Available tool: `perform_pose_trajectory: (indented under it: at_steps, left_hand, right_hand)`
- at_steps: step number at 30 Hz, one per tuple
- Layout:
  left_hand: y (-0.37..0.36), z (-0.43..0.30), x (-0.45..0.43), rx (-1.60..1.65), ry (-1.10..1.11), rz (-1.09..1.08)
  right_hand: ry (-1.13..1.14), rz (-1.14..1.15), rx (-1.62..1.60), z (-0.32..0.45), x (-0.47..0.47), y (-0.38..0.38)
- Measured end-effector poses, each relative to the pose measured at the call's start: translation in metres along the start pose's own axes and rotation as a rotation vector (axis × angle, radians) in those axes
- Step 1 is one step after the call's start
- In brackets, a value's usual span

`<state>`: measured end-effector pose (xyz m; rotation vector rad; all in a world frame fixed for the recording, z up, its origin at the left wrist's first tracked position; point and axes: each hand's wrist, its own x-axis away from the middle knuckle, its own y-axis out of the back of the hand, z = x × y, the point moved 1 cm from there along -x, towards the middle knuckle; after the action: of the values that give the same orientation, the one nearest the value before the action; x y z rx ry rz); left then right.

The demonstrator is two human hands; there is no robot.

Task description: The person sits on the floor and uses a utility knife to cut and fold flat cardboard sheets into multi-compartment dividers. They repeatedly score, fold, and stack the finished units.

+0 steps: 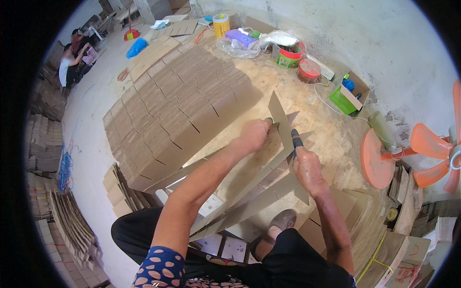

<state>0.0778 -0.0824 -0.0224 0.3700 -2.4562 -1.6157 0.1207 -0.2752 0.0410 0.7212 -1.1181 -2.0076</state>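
Slotted cardboard strips, partly crossed into a divider lattice, are spread between my hands above the floor. My left hand [254, 135] is closed at the far end of a long cardboard strip [257, 180], a green finger cover showing at its tip. Set crosswise there is a short cardboard strip [281, 117]. My right hand [308, 169] grips the lattice's right side, a dark finger cover [296, 138] lying close to the crosswise strip; its other fingers are mostly hidden. Another long strip [259, 198] runs toward my lap. Left of my hands stands a big block of stacked slotted cardboard [180, 104].
An orange fan [432, 154] stands at right. Along the wall are a yellow tub [221, 26], a green-and-red bucket [288, 55], a red-lidded tub [309, 71] and an open box [349, 93]. Cardboard stacks [360, 219] flank me. Two people [74, 64] sit far left.
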Motion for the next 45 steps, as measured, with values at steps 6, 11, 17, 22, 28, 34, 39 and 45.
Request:
perform_pose_trajectory:
  at_steps: [6, 11, 17, 22, 28, 34, 39, 45]
  left_hand:
    - [0.003, 0.004, -0.003, -0.023, 0.015, -0.004]
    - [0.007, 0.003, -0.003, 0.028, -0.041, 0.049]
    - [0.007, -0.003, 0.009, -0.004, -0.039, -0.086]
    - [0.043, -0.048, 0.114, 0.022, -0.663, -0.049]
    - [0.067, -0.016, 0.211, -0.129, -0.250, 0.446]
    - [0.068, 0.001, 0.247, -0.028, -0.123, 0.283]
    - [0.089, -0.003, 0.282, 0.028, 0.016, 0.076]
    - [0.139, 0.030, 0.323, 0.058, 0.375, -0.395]
  right_hand:
    - [0.014, 0.028, 0.011, -0.009, -0.002, 0.000]
    - [0.013, 0.079, 0.050, -0.021, 0.002, -0.014]
    - [0.067, 0.138, 0.071, -0.040, -0.003, -0.048]
    - [0.095, 0.210, 0.204, -0.084, -0.022, -0.026]
    - [0.068, 0.039, 0.669, -0.132, -0.093, 0.038]
    - [0.239, -0.213, 0.558, -0.109, 0.023, 0.055]
    - [-0.226, 0.069, 0.488, -0.068, 0.228, 0.034]
    - [-0.524, 0.118, 0.737, -0.082, 0.368, 0.010]
